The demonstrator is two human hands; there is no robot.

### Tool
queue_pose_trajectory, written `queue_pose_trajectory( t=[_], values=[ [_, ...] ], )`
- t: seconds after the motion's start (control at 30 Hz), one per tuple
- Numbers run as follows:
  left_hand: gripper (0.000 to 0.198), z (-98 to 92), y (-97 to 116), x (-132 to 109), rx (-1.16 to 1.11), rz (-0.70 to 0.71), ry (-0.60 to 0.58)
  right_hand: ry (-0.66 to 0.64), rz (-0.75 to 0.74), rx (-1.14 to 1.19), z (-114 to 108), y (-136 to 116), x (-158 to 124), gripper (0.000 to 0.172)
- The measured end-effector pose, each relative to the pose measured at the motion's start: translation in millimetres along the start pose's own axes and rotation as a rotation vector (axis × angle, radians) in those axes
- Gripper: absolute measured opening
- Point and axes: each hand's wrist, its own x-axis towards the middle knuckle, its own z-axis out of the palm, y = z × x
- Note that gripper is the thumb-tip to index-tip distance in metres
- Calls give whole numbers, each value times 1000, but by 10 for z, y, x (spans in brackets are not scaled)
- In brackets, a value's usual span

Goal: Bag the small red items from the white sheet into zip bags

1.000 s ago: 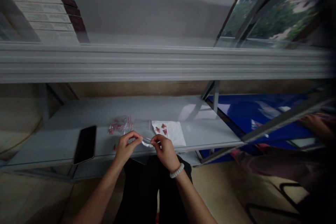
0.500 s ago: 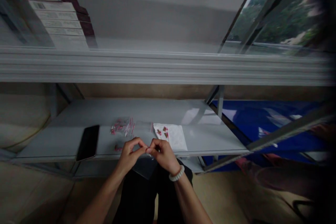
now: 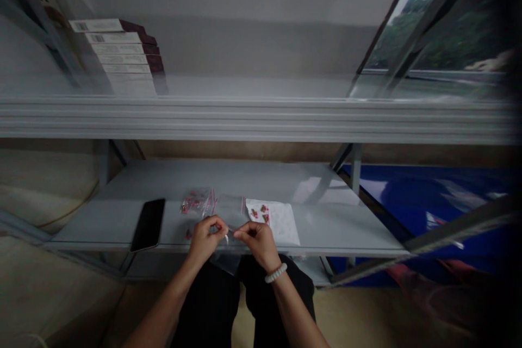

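Note:
Over the front edge of the shelf, my left hand (image 3: 207, 238) pinches the top of a small clear plastic bag (image 3: 227, 262). My right hand (image 3: 258, 240), a pale beaded bracelet on its wrist, pinches the same top edge a little to the right. The bag hangs down above my knees; whether anything is in it I cannot tell. Just beyond my left hand lies a clear zip bag of small red pieces (image 3: 196, 202). Another clear zip bag (image 3: 229, 205) lies flat beside it. Several small red and gold pieces (image 3: 261, 212) rest on a white packet (image 3: 283, 223) beyond my right hand.
A black phone (image 3: 148, 224) lies at the left of the grey shelf (image 3: 244, 174). Small red bits sit near my left hand. Behind glass stand stacked boxes (image 3: 122, 50). To the right are a metal brace, a blue surface (image 3: 391, 201) and part of another person.
My fingertips have moved slightly apart along the bag's top edge, which now shows between them. The whole view has shifted, so the shelf appears lower and further right.

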Motion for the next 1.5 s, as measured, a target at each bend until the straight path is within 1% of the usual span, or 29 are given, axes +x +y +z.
queue_pose_trajectory(
  t=[0.07,0.13,0.17,0.2,0.27,0.3,0.37,0.4,0.5,0.53,0.6,0.63,0.7,0.77,0.83,0.9,0.93,1.0,1.03,1.1,1.17,1.2,1.23,1.27,1.3,1.37,1.4,1.43,1.5],
  values=[
    [9,-25,-32,193,33,47,-39,10,-43,-8,-17,-25,77,16],
    [10,-43,-43,432,65,97,-92,61,-79,-62,-46,-59,184,11],
    [12,-46,-46,567,83,117,-112,89,-85,-103,-62,-72,249,10],
    [13,-42,-52,708,104,137,-140,111,-81,-153,-79,-81,320,13],
    [14,-10,-75,992,148,171,-227,153,-52,-310,-105,-79,471,23],
    [15,20,-95,1125,173,187,-277,179,-35,-402,-112,-67,545,24],
    [16,106,-150,1355,226,222,-367,240,-9,-563,-113,-24,677,20],
    [15,158,-182,1446,249,240,-405,269,-1,-617,-107,3,730,19],
    [27,309,-275,1623,308,276,-473,318,10,-698,-85,77,826,17],
    [30,342,-300,1651,325,283,-478,333,8,-723,-80,91,831,16],
    [28,355,-334,1662,358,285,-454,364,2,-759,-75,97,793,18],
    [26,327,-344,1637,374,280,-424,379,-8,-770,-68,92,749,21],
    [24,201,-355,1510,405,265,-340,390,-57,-774,-25,74,618,26],
    [30,2,-365,1256,432,251,-258,333,-132,-768,84,61,453,24],
    [28,-214,-388,887,454,241,-234,225,-183,-780,266,64,294,19],
    [27,-383,-441,462,472,234,-248,138,-174,-822,491,81,175,17],
    [29,-436,-481,255,486,233,-246,119,-156,-843,601,94,135,17],
    [37,-478,-587,-102,534,270,-232,125,-126,-864,779,123,83,16],
    [41,-472,-647,-240,558,294,-226,132,-121,-857,834,137,62,15],
    [43,-424,-759,-434,610,340,-145,149,-136,-787,865,162,2,12],
    [35,-351,-829,-544,619,413,-79,184,-152,-645,803,177,-100,12],
    [32,-306,-841,-581,606,456,-47,211,-132,-556,748,179,-164,13],
    [30,-256,-835,-612,582,496,-6,236,-81,-463,685,178,-231,14],
    [29,-198,-812,-641,550,532,44,243,5,-363,621,174,-296,17],
    [30,-131,-775,-667,516,563,105,222,123,-253,558,170,-353,23],
    [32,25,-671,-713,461,618,231,110,371,-5,449,161,-428,35],
    [34,110,-612,-731,450,648,283,54,452,112,401,158,-444,39],
    [37,194,-554,-743,452,684,314,23,493,206,355,155,-449,41],
    [42,343,-446,-751,460,745,336,45,480,293,257,148,-439,42]
  ],
)
